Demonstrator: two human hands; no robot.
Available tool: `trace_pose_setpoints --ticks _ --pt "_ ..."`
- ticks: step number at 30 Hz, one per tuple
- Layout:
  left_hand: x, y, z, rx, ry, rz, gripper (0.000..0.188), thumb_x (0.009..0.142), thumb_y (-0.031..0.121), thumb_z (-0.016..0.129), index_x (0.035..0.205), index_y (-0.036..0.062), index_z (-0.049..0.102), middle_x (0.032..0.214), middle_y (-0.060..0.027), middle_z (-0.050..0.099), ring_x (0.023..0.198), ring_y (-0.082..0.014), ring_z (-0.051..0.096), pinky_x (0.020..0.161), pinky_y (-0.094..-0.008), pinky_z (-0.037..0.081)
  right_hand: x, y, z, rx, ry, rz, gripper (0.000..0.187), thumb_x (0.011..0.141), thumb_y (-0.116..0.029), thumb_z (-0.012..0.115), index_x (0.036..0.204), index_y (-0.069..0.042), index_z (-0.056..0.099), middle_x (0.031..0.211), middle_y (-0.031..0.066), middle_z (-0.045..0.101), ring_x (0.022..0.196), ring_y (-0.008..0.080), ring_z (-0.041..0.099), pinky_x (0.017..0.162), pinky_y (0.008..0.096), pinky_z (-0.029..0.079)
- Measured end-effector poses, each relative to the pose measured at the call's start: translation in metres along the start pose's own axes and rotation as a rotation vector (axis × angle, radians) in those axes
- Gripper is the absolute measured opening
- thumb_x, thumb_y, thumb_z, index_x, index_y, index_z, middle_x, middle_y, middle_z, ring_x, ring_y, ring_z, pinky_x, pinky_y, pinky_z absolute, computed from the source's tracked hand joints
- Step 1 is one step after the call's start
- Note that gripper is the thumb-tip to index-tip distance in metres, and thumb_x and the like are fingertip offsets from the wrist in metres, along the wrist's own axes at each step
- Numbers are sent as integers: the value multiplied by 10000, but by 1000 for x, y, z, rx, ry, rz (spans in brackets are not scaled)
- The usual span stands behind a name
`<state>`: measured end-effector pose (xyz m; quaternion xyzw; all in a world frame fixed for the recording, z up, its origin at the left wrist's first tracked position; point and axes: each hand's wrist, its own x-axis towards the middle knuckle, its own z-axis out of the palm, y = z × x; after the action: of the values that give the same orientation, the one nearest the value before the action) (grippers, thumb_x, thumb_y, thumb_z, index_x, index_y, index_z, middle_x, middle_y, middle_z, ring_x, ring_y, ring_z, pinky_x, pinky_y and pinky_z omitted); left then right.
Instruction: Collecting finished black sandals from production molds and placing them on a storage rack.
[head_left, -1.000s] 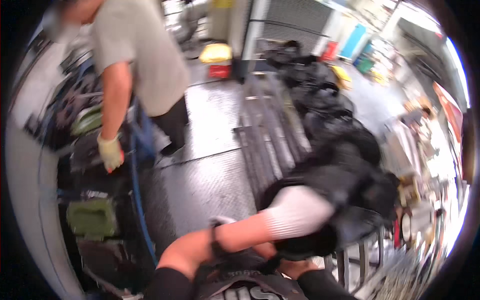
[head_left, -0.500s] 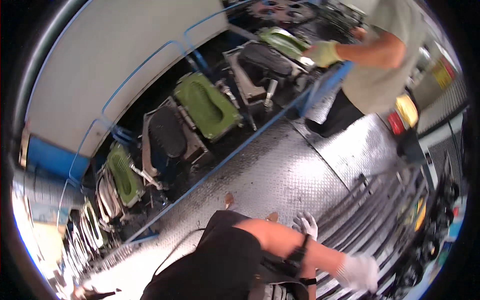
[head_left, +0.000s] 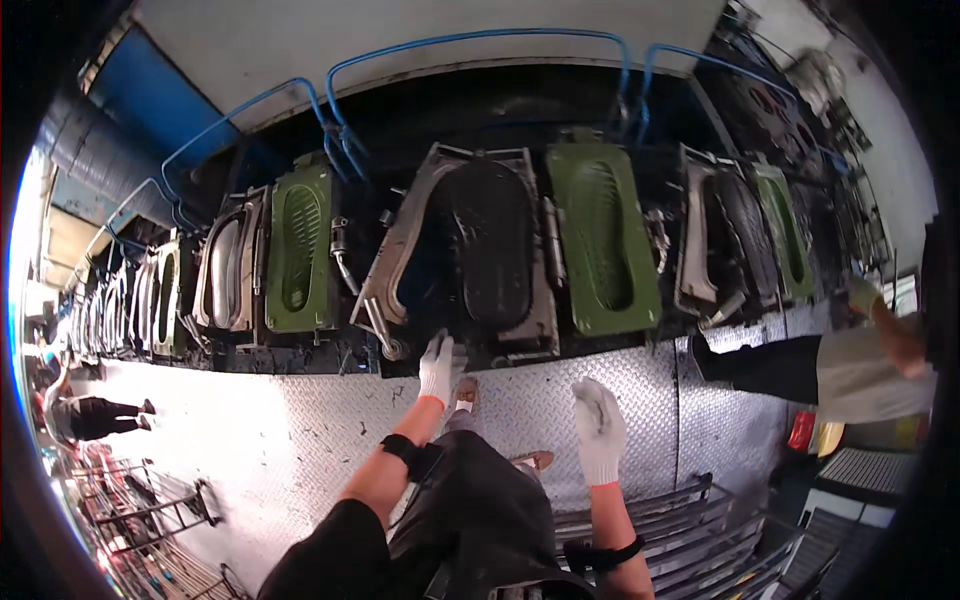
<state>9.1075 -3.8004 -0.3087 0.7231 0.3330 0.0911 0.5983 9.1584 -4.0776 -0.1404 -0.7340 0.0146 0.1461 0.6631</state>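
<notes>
Left hand (head_left: 438,368) and right hand (head_left: 600,425), both gloved, have parted and swung toward the black sole-shaped block (head_left: 493,240) (landmark), which lies in a metal frame (head_left: 405,235). Left is just below and left of it, contact unclear; right is farther below and right, over the floor (head_left: 530,405). Both grips released, nothing held. Green mould (head_left: 603,235), right of block: cavity looks bare. Judged idle between handlings; done versus remaining unreadable.

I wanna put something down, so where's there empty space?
The metal floor has a wide bare patch left of the left hand, below the green molds, and a smaller one between the right hand and the co-worker's dark trousers. It's crowded along the row of molds and black foot-shaped pieces, and at the metal rack.
</notes>
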Motion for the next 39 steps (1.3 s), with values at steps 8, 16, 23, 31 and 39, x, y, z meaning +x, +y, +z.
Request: trace_pose_setpoints --ticks 8,16,23,31,39 --pt "111 20 17 178 578 177 517 937 239 602 1371 7 442 1181 -170 630 1048 -265 610 970 -298 440 112 -59 132 -676 -141 -564 556 767 -88 710 1288 -43 523 1260 184 573 1219 374 517 1010 434 437" --pt "148 12 16 213 110 330 490 947 165 554 1389 -2 421 1418 -182 461 1293 -266 451 1070 -349 356 126 -65 180 -1097 -354 -551 993 559 -384 871 1397 -117 408 1479 248 288 1327 535 281 1049 588 337" --pt "109 76 33 -823 -415 -203 524 914 140 605 1392 42 413 1312 -108 537 1162 -192 530 971 -348 449 140 -69 183 -1171 -343 -533 894 540 -284 871 1337 -175 482 1441 197 336 1277 545 318 994 594 374" --pt "95 63 14 -853 -345 -338 536 926 157 598 1411 53 396 1340 -101 519 1187 -193 517 992 -351 438 155 -99 179 -846 -390 -560 735 618 -201 790 1307 -149 540 1432 228 381 1277 525 376 977 536 427" --pt "68 50 0 -787 -263 -419 547 938 174 591 1430 64 379 1367 -93 501 1212 -195 504 1013 -353 428 204 -134 138 -556 -336 -561 737 658 -104 723 1359 -54 503 1427 208 451 1310 344 464 1080 401 389"
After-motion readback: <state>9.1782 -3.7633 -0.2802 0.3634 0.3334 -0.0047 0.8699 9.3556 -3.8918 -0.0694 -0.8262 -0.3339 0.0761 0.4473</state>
